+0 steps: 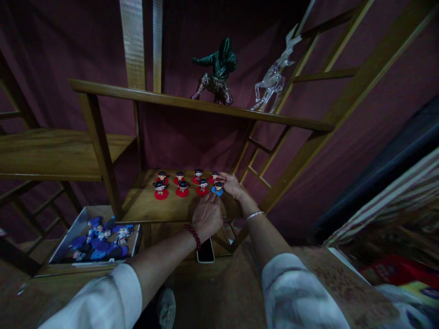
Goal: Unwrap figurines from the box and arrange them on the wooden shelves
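Observation:
Several small dark-haired doll figurines stand in two rows on a wooden shelf board [171,210]; most have red bases, such as the front-left red figurine [161,191]. At the front right is a blue figurine [217,189]. My left hand [208,214], with a red bead bracelet, reaches in from the front, its fingertips closed at the blue figurine's base. From the right side comes my right hand [233,186], wearing a silver bracelet. Its fingers are stretched out beside the back-right red figurine [215,176], and its thumb side is near the blue one.
Overhead, an upper shelf [164,97] carries a dark green hooded statue [219,71] and a clear deer figure [274,77]. Low on the left sits a box [77,224] of blue figurines [101,235]. A phone [206,251] lies below my left wrist. Lattice posts [298,155] flank the right.

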Motion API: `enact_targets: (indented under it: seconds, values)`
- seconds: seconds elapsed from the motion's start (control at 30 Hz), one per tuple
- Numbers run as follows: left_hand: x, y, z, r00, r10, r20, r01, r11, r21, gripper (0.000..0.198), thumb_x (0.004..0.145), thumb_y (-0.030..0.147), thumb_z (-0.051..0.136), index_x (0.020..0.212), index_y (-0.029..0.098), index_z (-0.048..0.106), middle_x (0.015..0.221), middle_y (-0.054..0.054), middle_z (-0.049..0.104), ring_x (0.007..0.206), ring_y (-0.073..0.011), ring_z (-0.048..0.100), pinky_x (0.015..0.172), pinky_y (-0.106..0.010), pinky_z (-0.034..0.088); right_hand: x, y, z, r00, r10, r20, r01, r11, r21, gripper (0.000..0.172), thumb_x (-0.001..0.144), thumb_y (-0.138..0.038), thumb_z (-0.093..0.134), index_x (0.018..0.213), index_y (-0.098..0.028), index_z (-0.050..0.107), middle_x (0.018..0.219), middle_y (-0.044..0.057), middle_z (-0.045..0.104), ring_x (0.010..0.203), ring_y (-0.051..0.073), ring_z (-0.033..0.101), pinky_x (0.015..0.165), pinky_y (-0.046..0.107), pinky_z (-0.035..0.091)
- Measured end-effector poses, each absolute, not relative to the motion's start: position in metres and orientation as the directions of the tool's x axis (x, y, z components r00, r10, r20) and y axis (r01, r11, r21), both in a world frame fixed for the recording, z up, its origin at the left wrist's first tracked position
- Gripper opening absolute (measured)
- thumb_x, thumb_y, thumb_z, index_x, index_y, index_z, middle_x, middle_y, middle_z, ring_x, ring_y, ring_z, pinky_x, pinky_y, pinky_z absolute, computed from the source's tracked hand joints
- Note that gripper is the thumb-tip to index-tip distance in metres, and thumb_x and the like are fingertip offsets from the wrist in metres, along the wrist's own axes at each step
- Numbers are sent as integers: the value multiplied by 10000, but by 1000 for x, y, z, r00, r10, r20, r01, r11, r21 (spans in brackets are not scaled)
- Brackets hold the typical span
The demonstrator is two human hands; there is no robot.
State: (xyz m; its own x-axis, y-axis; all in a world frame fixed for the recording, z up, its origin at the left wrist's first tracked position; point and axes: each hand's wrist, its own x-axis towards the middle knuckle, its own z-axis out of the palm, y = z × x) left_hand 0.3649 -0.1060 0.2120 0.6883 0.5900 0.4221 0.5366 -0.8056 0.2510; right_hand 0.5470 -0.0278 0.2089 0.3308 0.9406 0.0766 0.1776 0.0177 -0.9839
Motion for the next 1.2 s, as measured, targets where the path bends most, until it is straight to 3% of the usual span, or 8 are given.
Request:
enact_targets:
  seconds: [0.4, 0.77, 1.2]
  values:
    - [364, -107, 212, 694, 584, 421, 539, -809, 235, 433, 782, 160, 372, 1165, 26, 525, 1202, -175, 546, 1151, -230, 452, 983, -354, 328, 543, -28, 208, 357, 930, 85, 188, 18, -982, 441, 578, 70, 516, 938, -160, 625, 925, 32, 681, 736, 117, 647, 757, 257, 537]
    - [362, -107, 215, 701, 579, 416, 514, -815, 269, 452, 774, 145, 386, 1198, 38, 501, 1230, -160, 533, 1163, -219, 444, 1008, -345, 315, 547, -40, 212, 344, 932, 113, 218, 38, -975, 532, 553, 66, 540, 1029, -165, 591, 1036, 52, 660, 795, 118, 634, 795, 286, 524]
    - [358, -109, 214, 680, 571, 459, 489, -820, 297, 391, 800, 127, 369, 1141, 35, 536, 1195, -173, 552, 1159, -209, 454, 1019, -336, 313, 551, -63, 207, 437, 886, 152, 225, 56, -973, 372, 602, -90, 668, 965, -137, 604, 954, 80, 673, 831, 162, 640, 878, 367, 484]
